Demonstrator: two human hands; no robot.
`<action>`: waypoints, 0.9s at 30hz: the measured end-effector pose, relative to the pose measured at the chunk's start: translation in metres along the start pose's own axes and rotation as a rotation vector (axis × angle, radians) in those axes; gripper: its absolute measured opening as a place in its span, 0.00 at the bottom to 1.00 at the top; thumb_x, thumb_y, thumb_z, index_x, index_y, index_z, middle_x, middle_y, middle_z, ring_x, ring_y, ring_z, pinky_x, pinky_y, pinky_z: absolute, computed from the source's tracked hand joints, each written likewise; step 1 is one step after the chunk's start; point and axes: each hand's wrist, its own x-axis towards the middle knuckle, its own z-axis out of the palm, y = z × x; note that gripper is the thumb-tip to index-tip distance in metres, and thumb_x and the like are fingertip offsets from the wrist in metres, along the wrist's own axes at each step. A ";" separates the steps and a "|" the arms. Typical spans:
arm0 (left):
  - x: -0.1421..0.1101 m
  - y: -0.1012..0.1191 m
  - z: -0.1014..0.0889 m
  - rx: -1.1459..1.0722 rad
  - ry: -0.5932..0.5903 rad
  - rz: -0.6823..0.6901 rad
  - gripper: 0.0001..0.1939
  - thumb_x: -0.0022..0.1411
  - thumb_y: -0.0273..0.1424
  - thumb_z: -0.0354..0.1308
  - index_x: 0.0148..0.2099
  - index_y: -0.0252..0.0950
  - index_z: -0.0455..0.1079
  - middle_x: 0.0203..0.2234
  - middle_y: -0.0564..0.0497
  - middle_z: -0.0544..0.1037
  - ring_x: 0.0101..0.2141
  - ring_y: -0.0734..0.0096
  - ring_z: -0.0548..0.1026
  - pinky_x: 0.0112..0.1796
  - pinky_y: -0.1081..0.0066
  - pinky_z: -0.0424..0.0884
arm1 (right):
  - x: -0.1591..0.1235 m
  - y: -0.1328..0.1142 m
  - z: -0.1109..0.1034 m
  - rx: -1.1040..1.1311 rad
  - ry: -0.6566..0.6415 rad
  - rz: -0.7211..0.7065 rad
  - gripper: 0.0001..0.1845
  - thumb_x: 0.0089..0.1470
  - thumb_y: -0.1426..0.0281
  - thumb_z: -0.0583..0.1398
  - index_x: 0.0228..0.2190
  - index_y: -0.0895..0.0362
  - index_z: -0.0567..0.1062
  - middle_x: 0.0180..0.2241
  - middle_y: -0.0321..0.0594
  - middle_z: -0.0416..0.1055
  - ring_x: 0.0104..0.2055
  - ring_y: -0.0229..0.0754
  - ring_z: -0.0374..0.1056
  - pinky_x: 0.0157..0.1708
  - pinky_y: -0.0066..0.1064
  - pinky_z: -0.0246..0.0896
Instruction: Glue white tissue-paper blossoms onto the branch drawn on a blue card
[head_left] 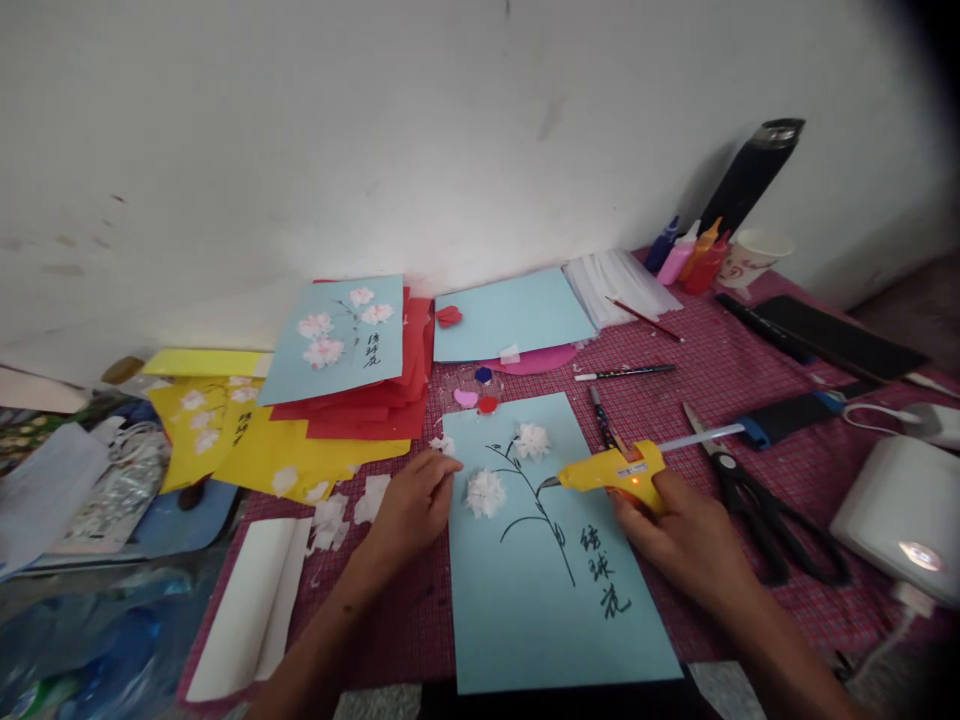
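Note:
My right hand [682, 520] is wrapped round a yellow glue gun [615, 475], whose nozzle points left at the drawn stem on a light-blue card [517, 620]. On the card are black branches, black brush writing and two white crumpled-paper flowers [486, 492]. Its glue stick sticks out at the back, and a small orange light glows on its side. My left hand [420, 500] is closed at the card's left edge. A smaller white paper flower [442, 444] shows at its fingertips, partly covered by them.
A finished-looking blue flower card [337, 340] lies on red paper [360, 425], beside yellow sheets [285, 450]. Black scissors [757, 500], pens, paint bottles [694, 258], a paper cup [757, 255] and a white plugged box [900, 515] stand right. A white paper roll [244, 600] lies left.

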 end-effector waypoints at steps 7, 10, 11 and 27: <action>-0.010 0.009 0.005 -0.050 -0.052 0.042 0.11 0.64 0.22 0.50 0.43 0.36 0.72 0.36 0.47 0.74 0.39 0.68 0.72 0.41 0.68 0.70 | -0.002 -0.001 0.001 -0.015 0.013 0.003 0.20 0.55 0.52 0.59 0.23 0.51 0.60 0.18 0.35 0.65 0.19 0.40 0.61 0.21 0.31 0.49; -0.015 0.009 0.005 -0.032 -0.066 0.068 0.10 0.64 0.24 0.51 0.44 0.35 0.73 0.37 0.47 0.74 0.39 0.67 0.72 0.40 0.68 0.69 | -0.003 0.000 0.003 -0.028 0.003 0.001 0.20 0.55 0.51 0.59 0.24 0.52 0.60 0.18 0.34 0.64 0.19 0.40 0.60 0.21 0.31 0.49; -0.016 0.009 0.005 -0.024 -0.075 0.079 0.11 0.64 0.24 0.51 0.44 0.36 0.73 0.38 0.47 0.74 0.39 0.67 0.72 0.40 0.68 0.69 | -0.003 0.001 0.003 -0.029 -0.005 0.003 0.20 0.55 0.51 0.59 0.24 0.52 0.60 0.19 0.34 0.64 0.19 0.40 0.61 0.21 0.31 0.50; -0.017 0.003 0.005 0.018 -0.132 0.110 0.18 0.63 0.21 0.48 0.51 0.38 0.72 0.38 0.47 0.72 0.39 0.67 0.70 0.41 0.68 0.69 | -0.002 0.001 0.006 -0.056 -0.005 0.007 0.20 0.55 0.51 0.58 0.25 0.52 0.61 0.19 0.34 0.64 0.19 0.40 0.61 0.21 0.31 0.49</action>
